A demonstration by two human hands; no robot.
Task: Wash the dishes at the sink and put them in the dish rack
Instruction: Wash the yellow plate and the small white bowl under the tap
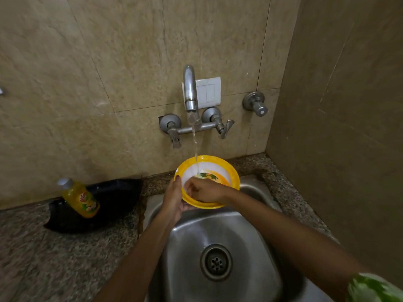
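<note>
- Over the far edge of the steel sink, a round bowl is held tilted toward the camera under the tap, and a thin stream of water falls into it.
- The bowl has a broad yellow rim, mottled with lighter patches, and a white inside; on its bottom sits a printed picture in orange with some green leaves, partly covered by the right hand.
- The left hand grips the bowl at its left and near edge, thumb laid up over the yellow rim, fingers curled underneath.
- The right hand reaches inside the bowl, its fingers bunched and pressed against the white inner wall; whether they pinch anything cannot be told.
- The sink's round drain lies near, below the forearms.
- On the speckled stone surface to the left stands a yellow bottle of dish liquid with a silver cap, leaning in front of a dark, black object against the tiled wall.
- A white switch plate sits behind the tap spout.
</note>
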